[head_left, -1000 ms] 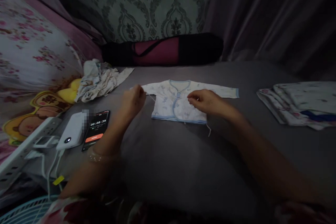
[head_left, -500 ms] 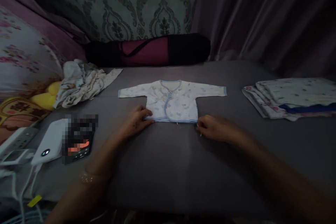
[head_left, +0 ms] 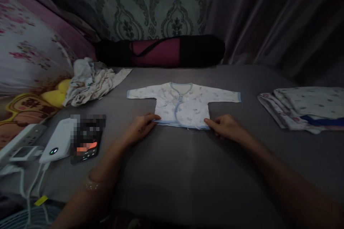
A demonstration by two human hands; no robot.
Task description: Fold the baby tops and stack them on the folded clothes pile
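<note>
A small white baby shirt (head_left: 192, 111) with blue trim and a faint print lies spread flat on the grey sheet (head_left: 172, 171), both sleeves stretched out sideways and the neckline away from me. At its lower left corner, my left hand (head_left: 141, 127) has its fingers closed on the hem. My right hand (head_left: 227, 126) grips the lower right corner, with a fingertip on top of the cloth and the other fingers curled beneath. A short white tie shows below the middle of the hem.
Folded clothes (head_left: 309, 103) are stacked at the right. To the left lie crumpled clothes (head_left: 91, 82), a yellow plush toy (head_left: 55, 96), a white power bank (head_left: 60, 139), a phone (head_left: 90, 146) and a power strip (head_left: 23, 141) with cables. A black and maroon long bag (head_left: 156, 52) lies along the wall.
My right hand has shifted its fingers at the shirt's right corner, and a white tie beside it no longer shows. My left hand stays at its corner. The whole view has swung slightly left.
</note>
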